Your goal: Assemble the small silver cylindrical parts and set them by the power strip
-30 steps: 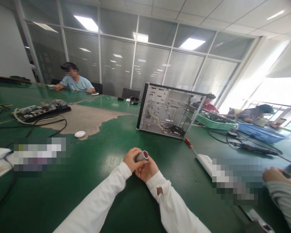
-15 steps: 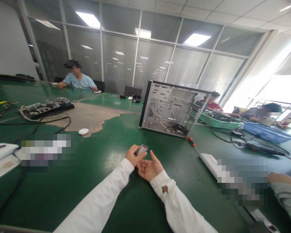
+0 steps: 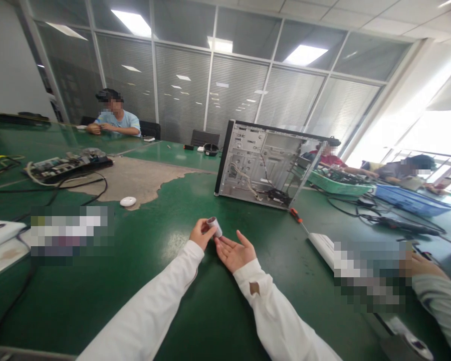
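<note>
With my left hand (image 3: 201, 233) I hold a small grey cylinder (image 3: 215, 228), pinched between thumb and fingers, a little below the centre of the frame; its reddish open end tips toward the upper left. My right hand (image 3: 236, 253) lies open just beside it, palm up, the thumb well apart from the spread fingers, and its fingertips come right under the cylinder's lower end (whether they touch it, I cannot tell). Both hands are over the green table (image 3: 195, 301). Above them, right of centre, an open computer case (image 3: 265, 165) stands on the table, with loose wires in its bottom. An orange-handled screwdriver (image 3: 296, 216) lies near its lower right corner, its shaft pointing to a white object (image 3: 323, 248). At the right of the frame are a green basket (image 3: 340, 187) full of dark cables and a blue basket (image 3: 413, 200). At the left, a white oval piece (image 3: 128, 201) sits on the bare patch, near a circuit board assembly (image 3: 69, 166).
</note>
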`<state>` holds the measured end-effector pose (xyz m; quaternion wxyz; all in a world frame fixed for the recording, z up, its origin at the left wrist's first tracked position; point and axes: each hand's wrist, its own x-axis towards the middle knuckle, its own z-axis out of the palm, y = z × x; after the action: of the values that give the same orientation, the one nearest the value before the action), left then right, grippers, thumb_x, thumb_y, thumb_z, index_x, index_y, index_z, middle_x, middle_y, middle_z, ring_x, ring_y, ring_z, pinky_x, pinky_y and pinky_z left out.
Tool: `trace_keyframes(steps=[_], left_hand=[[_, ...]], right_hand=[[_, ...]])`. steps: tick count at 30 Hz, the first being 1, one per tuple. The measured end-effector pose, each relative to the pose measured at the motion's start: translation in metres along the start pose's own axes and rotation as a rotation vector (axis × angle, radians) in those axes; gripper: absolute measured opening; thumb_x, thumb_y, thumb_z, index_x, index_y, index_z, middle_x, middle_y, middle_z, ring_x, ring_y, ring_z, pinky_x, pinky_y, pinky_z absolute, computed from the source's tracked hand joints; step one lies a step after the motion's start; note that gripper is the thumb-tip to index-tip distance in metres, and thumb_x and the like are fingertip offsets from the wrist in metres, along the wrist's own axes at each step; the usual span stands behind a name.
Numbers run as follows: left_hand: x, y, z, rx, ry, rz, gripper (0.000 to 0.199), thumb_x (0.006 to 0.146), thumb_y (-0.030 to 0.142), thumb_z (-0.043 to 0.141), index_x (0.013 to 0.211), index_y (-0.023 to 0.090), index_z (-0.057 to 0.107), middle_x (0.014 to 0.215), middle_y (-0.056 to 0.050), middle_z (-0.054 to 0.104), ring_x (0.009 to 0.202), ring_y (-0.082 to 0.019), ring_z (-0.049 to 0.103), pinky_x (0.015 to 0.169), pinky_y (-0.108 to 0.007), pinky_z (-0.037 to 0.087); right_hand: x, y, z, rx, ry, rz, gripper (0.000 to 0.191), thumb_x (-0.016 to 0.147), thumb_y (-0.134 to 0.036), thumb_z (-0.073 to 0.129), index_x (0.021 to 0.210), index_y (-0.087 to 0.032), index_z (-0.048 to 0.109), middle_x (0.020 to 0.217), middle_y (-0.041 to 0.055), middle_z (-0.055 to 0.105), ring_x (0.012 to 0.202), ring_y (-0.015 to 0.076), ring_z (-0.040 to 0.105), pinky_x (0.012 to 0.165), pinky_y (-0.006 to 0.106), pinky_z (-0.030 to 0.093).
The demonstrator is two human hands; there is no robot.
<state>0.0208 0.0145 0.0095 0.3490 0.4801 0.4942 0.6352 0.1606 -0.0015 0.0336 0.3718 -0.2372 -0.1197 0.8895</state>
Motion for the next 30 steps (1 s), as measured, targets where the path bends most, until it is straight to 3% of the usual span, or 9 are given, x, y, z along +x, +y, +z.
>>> trace_keyframes(steps=[9,18,25,30], left_hand=[[-0.003,-0.003,-0.002,0.207,-0.070,0.049,0.027,0.058,0.027,0.060,0.080,0.015,0.049,0.076,-0.003,0.058,0.068,-0.013,0.056,0.068,-0.030,0.045],[-0.007,0.001,-0.001,0.385,-0.056,0.144,0.029,0.055,0.020,0.060,0.082,0.017,0.048,0.075,-0.001,0.058,0.064,-0.014,0.055,0.055,-0.026,0.045],[-0.011,0.015,-0.003,0.578,-0.088,0.444,0.030,0.058,0.010,0.053,0.086,0.018,0.048,0.087,-0.004,0.052,0.081,-0.016,0.052,0.070,-0.030,0.044],[-0.013,0.022,-0.002,0.690,-0.206,0.609,0.031,0.063,0.004,0.045,0.088,0.021,0.051,0.093,-0.005,0.049,0.091,-0.017,0.047,0.080,-0.033,0.039]], right_hand=[[0.005,-0.008,-0.003,-0.086,0.087,-0.235,0.017,0.067,-0.022,0.052,0.083,-0.016,0.054,0.077,0.0057,0.060,0.077,0.0171,0.058,0.059,0.026,0.046],[0.009,-0.005,-0.003,-0.178,0.069,-0.440,0.025,0.059,-0.014,0.060,0.084,-0.019,0.057,0.079,0.0024,0.061,0.072,0.0154,0.059,0.059,0.025,0.046],[0.012,-0.003,-0.003,-0.156,0.027,-0.503,0.033,0.053,-0.006,0.065,0.084,-0.016,0.055,0.074,0.0040,0.064,0.072,0.0149,0.060,0.069,0.028,0.047],[0.016,-0.002,-0.007,-0.152,0.109,-0.541,0.028,0.052,-0.010,0.068,0.075,-0.016,0.052,0.067,0.0033,0.064,0.064,0.0139,0.061,0.062,0.027,0.050]])
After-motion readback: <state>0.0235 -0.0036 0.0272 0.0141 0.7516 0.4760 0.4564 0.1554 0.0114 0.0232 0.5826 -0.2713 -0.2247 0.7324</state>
